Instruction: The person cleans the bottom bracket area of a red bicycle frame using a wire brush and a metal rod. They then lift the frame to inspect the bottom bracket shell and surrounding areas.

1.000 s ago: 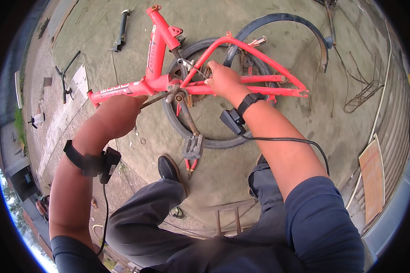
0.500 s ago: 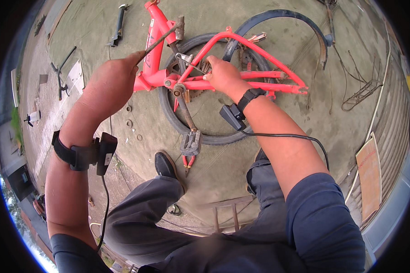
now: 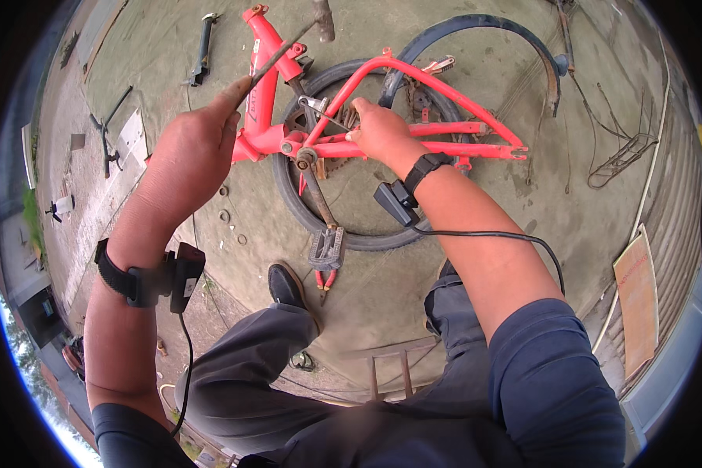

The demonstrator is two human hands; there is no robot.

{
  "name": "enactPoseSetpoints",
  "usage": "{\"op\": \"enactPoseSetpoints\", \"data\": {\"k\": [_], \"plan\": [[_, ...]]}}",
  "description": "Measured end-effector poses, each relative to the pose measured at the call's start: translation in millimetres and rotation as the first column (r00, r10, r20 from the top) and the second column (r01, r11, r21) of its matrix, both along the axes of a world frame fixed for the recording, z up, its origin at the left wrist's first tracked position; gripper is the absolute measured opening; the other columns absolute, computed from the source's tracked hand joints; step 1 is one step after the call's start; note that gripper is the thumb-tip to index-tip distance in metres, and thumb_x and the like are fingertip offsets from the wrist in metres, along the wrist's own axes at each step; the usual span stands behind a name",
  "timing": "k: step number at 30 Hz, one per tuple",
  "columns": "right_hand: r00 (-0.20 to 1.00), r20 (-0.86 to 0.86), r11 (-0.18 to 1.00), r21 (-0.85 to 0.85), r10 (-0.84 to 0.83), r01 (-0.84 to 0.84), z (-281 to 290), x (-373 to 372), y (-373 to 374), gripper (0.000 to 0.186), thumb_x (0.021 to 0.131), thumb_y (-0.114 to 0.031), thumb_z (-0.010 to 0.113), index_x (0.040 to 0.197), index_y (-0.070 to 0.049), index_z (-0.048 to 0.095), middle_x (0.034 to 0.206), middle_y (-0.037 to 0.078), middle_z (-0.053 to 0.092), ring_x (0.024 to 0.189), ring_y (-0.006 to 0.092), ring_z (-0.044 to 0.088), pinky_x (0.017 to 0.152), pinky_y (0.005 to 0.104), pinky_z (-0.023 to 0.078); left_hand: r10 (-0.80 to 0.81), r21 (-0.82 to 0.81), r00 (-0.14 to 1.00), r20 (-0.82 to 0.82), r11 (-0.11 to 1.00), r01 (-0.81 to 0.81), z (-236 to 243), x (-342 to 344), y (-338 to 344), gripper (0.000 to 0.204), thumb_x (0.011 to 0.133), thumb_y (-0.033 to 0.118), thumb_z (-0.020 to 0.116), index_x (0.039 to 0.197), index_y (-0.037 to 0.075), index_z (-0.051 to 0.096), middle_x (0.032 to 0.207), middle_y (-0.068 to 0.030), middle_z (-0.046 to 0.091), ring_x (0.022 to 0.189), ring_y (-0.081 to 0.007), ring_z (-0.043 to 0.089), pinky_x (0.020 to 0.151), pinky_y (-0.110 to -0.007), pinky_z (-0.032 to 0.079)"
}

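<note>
My left hand (image 3: 196,148) is closed round a hammer's handle (image 3: 276,58); its metal head (image 3: 324,21) is raised over the upper part of a red bicycle frame (image 3: 265,109). My right hand (image 3: 378,134) is closed on a thin metal tool (image 3: 331,118) with a silver end, beside the seat-stay junction and above the bottom bracket (image 3: 304,158). A rusty crank hangs down from there to a grey pedal (image 3: 327,248). The frame lies over a wheel with a black tyre (image 3: 366,240); what my right fingertips touch underneath is partly hidden.
A black mudguard (image 3: 476,25) arches behind. Loose tubes (image 3: 203,48), a handlebar (image 3: 108,129), small rings (image 3: 225,215), red-handled pliers (image 3: 325,281) and a wire carrier (image 3: 624,160) lie on the ground. A metal stool (image 3: 390,366) is below, between my legs.
My left hand has swung the hammer up and away from the bottom bracket to above the frame's upper part. My right hand has stayed almost still on its tool.
</note>
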State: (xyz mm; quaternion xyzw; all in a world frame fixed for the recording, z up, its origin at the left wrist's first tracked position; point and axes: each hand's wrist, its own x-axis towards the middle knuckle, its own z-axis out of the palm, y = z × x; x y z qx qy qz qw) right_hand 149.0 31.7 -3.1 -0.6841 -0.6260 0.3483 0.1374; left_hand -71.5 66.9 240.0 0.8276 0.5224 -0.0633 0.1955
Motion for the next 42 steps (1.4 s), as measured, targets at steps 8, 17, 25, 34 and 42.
{"op": "enactPoseSetpoints", "data": {"k": [8, 17, 25, 34, 42], "plan": [[1.000, 0.008, 0.986, -0.166, 0.014, -0.013, 13, -3, -1, 0.042, 0.090, -0.023, 0.076, 0.125, -0.008, 0.055, 0.119, 0.015, 0.071, 0.112, 0.0369, 0.069, 0.093, 0.0499, 0.056, 0.015, 0.152, 0.986, 0.164, 0.988, -0.040, 4, -1, 14, 0.045, 0.104, 0.011, 0.051, 0.149, 0.010, 0.054, 0.074, -0.0253, 0.059, 0.067, -0.0401, 0.061, 0.067, -0.046, 0.050], [1.000, 0.018, 0.998, -0.055, 0.002, -0.001, 5, 2, 9, 0.051, 0.087, -0.024, 0.079, 0.129, -0.007, 0.055, 0.111, 0.019, 0.073, 0.106, 0.0389, 0.070, 0.091, 0.0498, 0.056, -0.021, 0.180, 0.998, 0.051, 0.984, 0.011, 8, 6, 18, 0.041, 0.104, 0.012, 0.049, 0.144, 0.007, 0.055, 0.091, -0.0299, 0.067, 0.084, -0.0483, 0.065, 0.074, -0.053, 0.052], [1.000, -0.006, 0.991, -0.131, 0.017, -0.018, 3, -3, -2, 0.058, 0.085, -0.024, 0.080, 0.135, -0.008, 0.054, 0.113, 0.019, 0.072, 0.108, 0.0376, 0.070, 0.092, 0.0481, 0.055, -0.008, 0.207, 0.994, -0.106, 0.978, 0.030, -2, -16, 16, 0.045, 0.105, 0.011, 0.049, 0.149, 0.009, 0.053, 0.069, -0.0224, 0.058, 0.063, -0.0357, 0.063, 0.065, -0.046, 0.049], [1.000, 0.007, 1.000, -0.006, 0.001, -0.001, 3, 4, 6, 0.053, 0.087, -0.023, 0.079, 0.130, -0.005, 0.054, 0.115, 0.021, 0.072, 0.108, 0.0404, 0.069, 0.092, 0.0495, 0.055, 0.078, 0.022, 0.994, 0.082, 0.997, -0.080, -42, -53, -22, 0.048, 0.105, 0.010, 0.050, 0.154, 0.007, 0.048, 0.070, -0.0143, 0.062, 0.055, -0.0217, 0.063, 0.058, -0.040, 0.052], [0.997, 0.048, 0.997, -0.040, 0.068, -0.066, 20, -5, 10, 0.048, 0.088, -0.029, 0.077, 0.125, -0.004, 0.061, 0.107, 0.020, 0.074, 0.102, 0.0396, 0.071, 0.089, 0.0495, 0.056, 0.729, -0.330, 0.648, 0.222, 0.681, -0.653, 9, -99, -118, 0.048, 0.110, 0.011, 0.043, 0.158, 0.006, 0.042, 0.063, 0.0043, 0.048, 0.047, -0.0049, 0.048, 0.046, -0.023, 0.043]]}}
